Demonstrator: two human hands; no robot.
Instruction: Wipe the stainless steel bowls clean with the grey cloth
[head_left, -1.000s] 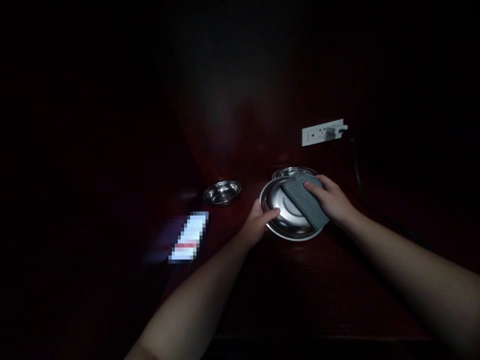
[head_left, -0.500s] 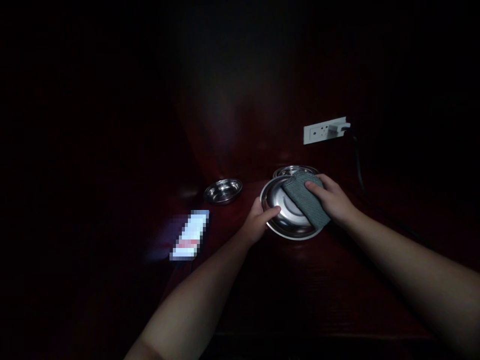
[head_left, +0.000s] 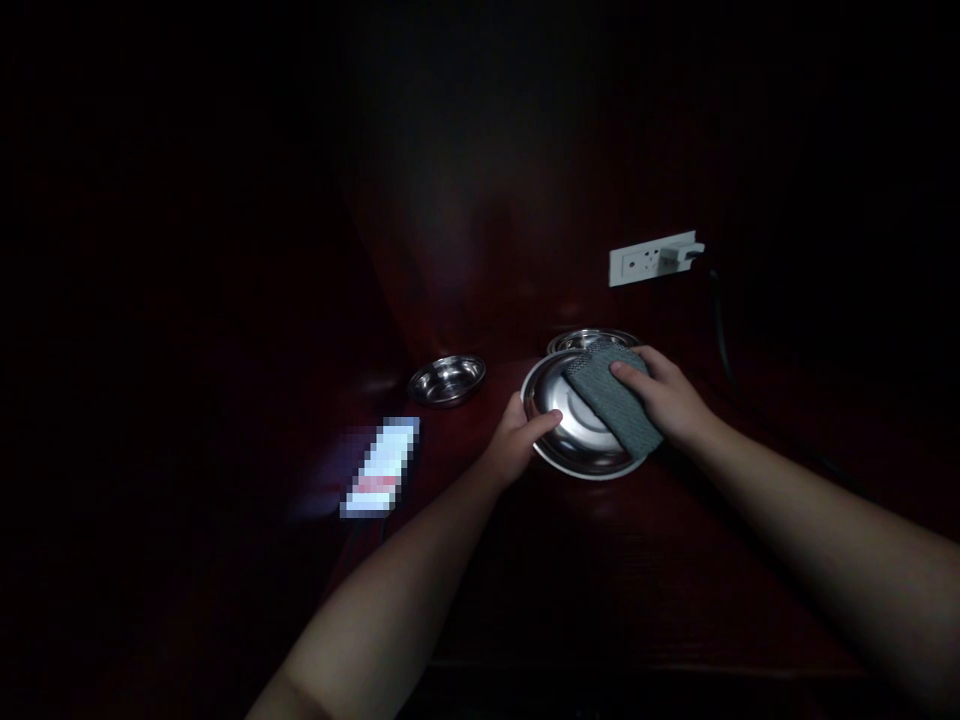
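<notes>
A shiny metal bowl [head_left: 559,440] is held up, tilted, with its outer underside facing me. My left hand [head_left: 517,440] grips its left rim, thumb lying on the metal and the other fingers hidden behind. My right hand [head_left: 671,400] is closed on a folded grey-green cloth [head_left: 615,395], thumb on top, and the cloth lies against the right part of the bowl. Just behind, partly covered by bowl and cloth, more metal dishware [head_left: 592,338] rests on the dark red table. Another metal bowl [head_left: 448,380] stands upright to the left.
A lit phone-like screen [head_left: 381,468], blurred out, lies to the left on the table [head_left: 600,570]. On the back wall is a white socket panel [head_left: 637,262] with a plug [head_left: 681,254] in it. Its dark cord [head_left: 720,330] runs down at the right. Surroundings are very dark.
Almost nothing differs. The view has shifted slightly; both hands keep their grip, and the cloth stays on the bowl in nearly the same place.
</notes>
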